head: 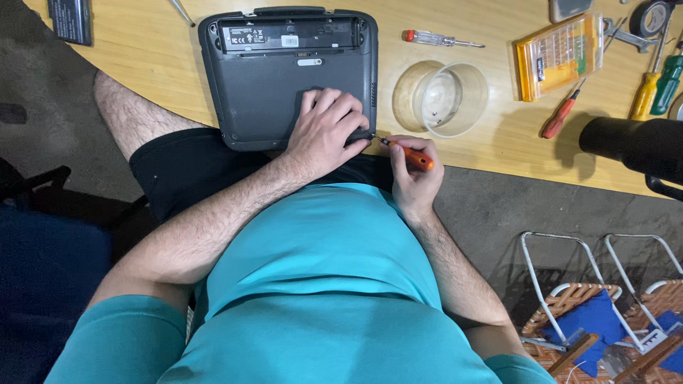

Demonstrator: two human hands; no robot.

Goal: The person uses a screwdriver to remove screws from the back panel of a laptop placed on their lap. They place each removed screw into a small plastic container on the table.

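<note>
A dark grey laptop [270,78] lies bottom side up on the wooden table [156,57], its near edge over the table's rim. My left hand [326,131] rests flat on its near right corner, fingers spread, pressing it down. My right hand [416,178] grips a small orange-handled screwdriver [413,156], whose tip points left at the laptop's near right corner, just beside my left fingertips.
A clear plastic bowl [441,98] stands right of the laptop. Behind it lies a red-handled screwdriver [441,40]. A yellow bit case [560,55], more screwdrivers [658,89] and a black cylinder [633,144] sit at right. Wicker chairs [590,306] stand on the floor.
</note>
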